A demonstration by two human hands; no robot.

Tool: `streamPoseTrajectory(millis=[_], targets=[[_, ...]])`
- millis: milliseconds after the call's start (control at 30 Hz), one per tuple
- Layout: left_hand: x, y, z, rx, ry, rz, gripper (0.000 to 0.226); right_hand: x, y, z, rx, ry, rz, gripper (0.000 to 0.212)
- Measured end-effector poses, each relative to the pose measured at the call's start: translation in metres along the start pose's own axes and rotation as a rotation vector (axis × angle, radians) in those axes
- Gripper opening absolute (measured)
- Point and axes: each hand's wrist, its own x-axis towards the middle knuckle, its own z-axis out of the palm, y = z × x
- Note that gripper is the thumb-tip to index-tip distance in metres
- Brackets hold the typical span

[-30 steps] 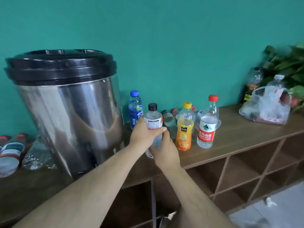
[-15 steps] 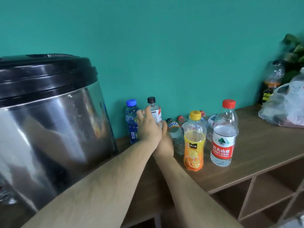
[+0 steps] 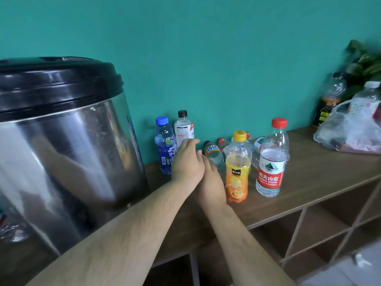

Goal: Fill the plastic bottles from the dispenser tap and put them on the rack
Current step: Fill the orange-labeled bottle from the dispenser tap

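Nearest, two bare forearms reach up from the bottom edge and cross over the front of the wooden rack point(image 3: 321, 174), whose open square compartments show below its top board on the right. The left hand point(image 3: 188, 164) lies over the right hand point(image 3: 211, 180), the two touching. The left fingers are loosely bent in front of the lower body of the black-capped bottle point(image 3: 183, 129); whether they grip it or merely lie against it I cannot tell. The right hand's fingers are hidden behind the left hand, so its hold cannot be judged either.

Just beside the right hand, upright on the board, stands a yellow-capped orange juice bottle point(image 3: 237, 174), and next to it on the right a red-capped water bottle point(image 3: 270, 172) with a red label, filled to the shoulder. To the left looms the steel dispenser point(image 3: 68, 153) with its black lid, the arms mirrored in its side.

Behind the hands an orange-labelled bottle point(image 3: 213, 150) lies on its side among other clear ones. Further back, near the teal wall point(image 3: 206, 48), a blue-capped blue bottle point(image 3: 166, 149) stands upright beside the dispenser, with the black-capped bottle upright just to its right.

Far right on the board sit a plastic bag point(image 3: 350, 131), a dark bottle point(image 3: 329, 100) and a blurred green plant point(image 3: 367, 62)
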Motion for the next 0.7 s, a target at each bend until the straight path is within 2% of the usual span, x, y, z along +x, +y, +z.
streamPoseTrajectory(millis=[67, 167, 267, 533, 700], targets=[[-0.018, 0.006, -0.005, -0.048, 0.026, 0.042, 0.029, -0.038, 0.001, -0.017, 0.086, 0.142, 0.043, 0.052], [-0.043, 0.021, -0.012, -0.133, 0.010, 0.077, 0.024, -0.083, -0.007, -0.040, 0.157, 0.361, 0.085, 0.037], [-0.064, 0.039, -0.014, -0.205, -0.032, 0.070, 0.025, -0.107, -0.011, -0.053, 0.240, 0.487, 0.116, 0.025], [-0.079, 0.041, 0.003, -0.191, -0.156, -0.001, 0.028, -0.109, 0.003, -0.058, 0.207, 0.439, 0.211, 0.030], [-0.045, 0.022, 0.020, 0.050, -0.370, 0.068, 0.059, -0.095, 0.016, -0.049, 0.138, 0.457, 0.246, 0.036]])
